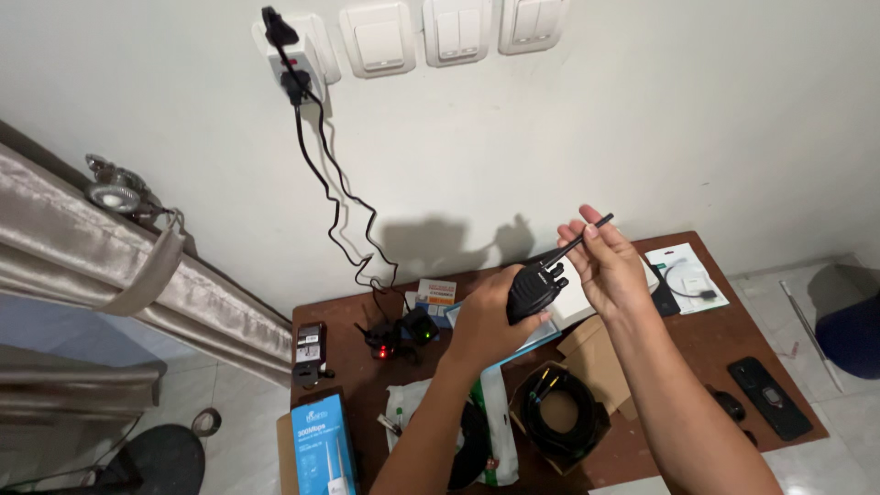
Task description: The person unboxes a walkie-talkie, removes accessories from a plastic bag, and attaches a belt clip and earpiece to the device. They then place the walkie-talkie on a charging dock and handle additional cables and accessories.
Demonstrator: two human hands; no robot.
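I have the black handheld radio (535, 290) wrapped in my left hand (490, 316), fingers clamped round its body so it sits upright above the table (697, 344) with its top free. My right hand (609, 266) comes in from the other side, fingers (587, 234) pinched together on the thin black antenna (577, 240), which slants up from the radio's top; one hand steadies the body, I judge, so the other can work the antenna at its base. Below my fingers lies a coil of black cable (559, 417) in an open cardboard box. To the left of them a charger cradle (403, 332) shows small red and green lights, its leads running up to the wall socket (293, 55). Right of them, a dark phone (770, 397) lies flat near the table's edge.
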